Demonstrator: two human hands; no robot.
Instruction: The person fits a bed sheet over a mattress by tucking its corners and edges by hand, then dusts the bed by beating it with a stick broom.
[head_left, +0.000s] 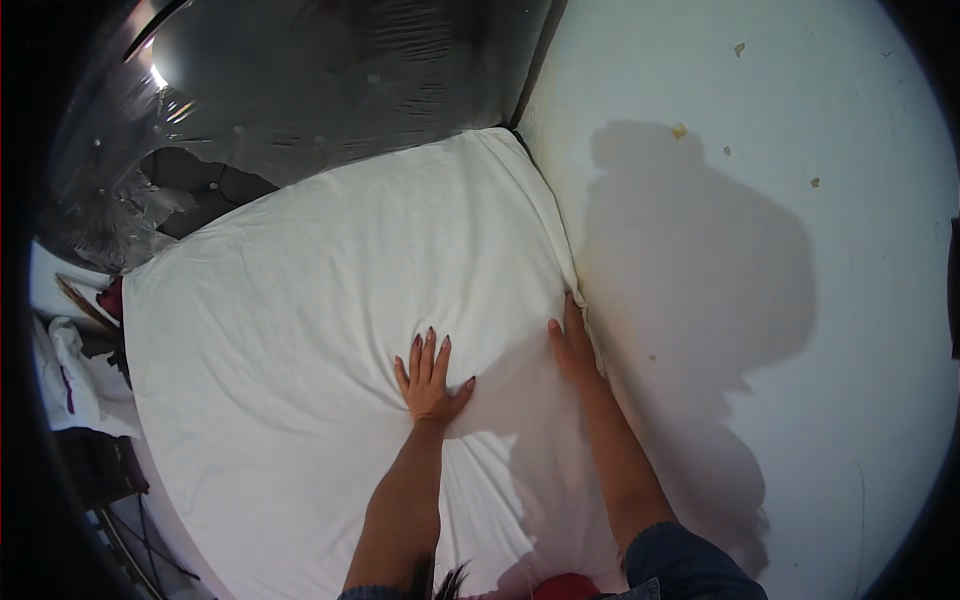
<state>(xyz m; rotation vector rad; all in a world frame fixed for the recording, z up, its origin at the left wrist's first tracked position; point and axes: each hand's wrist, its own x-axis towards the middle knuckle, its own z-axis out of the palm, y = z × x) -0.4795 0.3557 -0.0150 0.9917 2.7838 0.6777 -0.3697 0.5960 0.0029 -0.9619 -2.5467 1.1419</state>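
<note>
A white sheet point(300, 300) covers the mattress, with creases running out from around my left hand point(431, 385). That hand lies flat on the sheet near the middle, its fingers spread. At the mattress's right edge, my right hand point(573, 345) reaches into the narrow line between the sheet and the wall. Its thumb rests on the sheet side, apart from the forefinger; the other fingers are hidden down by the edge, so what they touch cannot be seen.
A pale wall point(860, 300) with chipped spots borders the mattress on the right. A dark headboard wrapped in clear plastic point(330, 80) stands at the far end. White cloth point(85, 385) and a dark box-like object point(100, 465) are at the left.
</note>
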